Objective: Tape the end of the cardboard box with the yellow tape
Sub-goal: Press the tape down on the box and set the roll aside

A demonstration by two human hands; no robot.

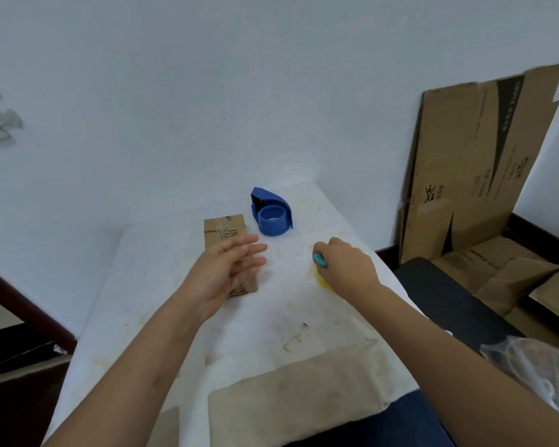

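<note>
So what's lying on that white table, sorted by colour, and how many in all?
Brown: 1, the small cardboard box
Blue: 1, the tape dispenser
Yellow: 1, the yellow tape, mostly hidden under the right hand
Total: 3

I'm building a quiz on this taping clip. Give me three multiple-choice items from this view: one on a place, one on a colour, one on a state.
1. Where is the tape dispenser relative to the small cardboard box?
A. Beyond it, to the right
B. On top of it
C. Under the table

2. What colour is the dispenser?
A. Red
B. Blue
C. Green

3. How is the left hand?
A. Fist around the dispenser
B. Open, fingers spread, over the box
C. Out of view

Answers: 1 A, it stands on the white table cover past the box's far right corner. 2 B, its whole body is blue. 3 B, fingers extended, nothing held.
</note>
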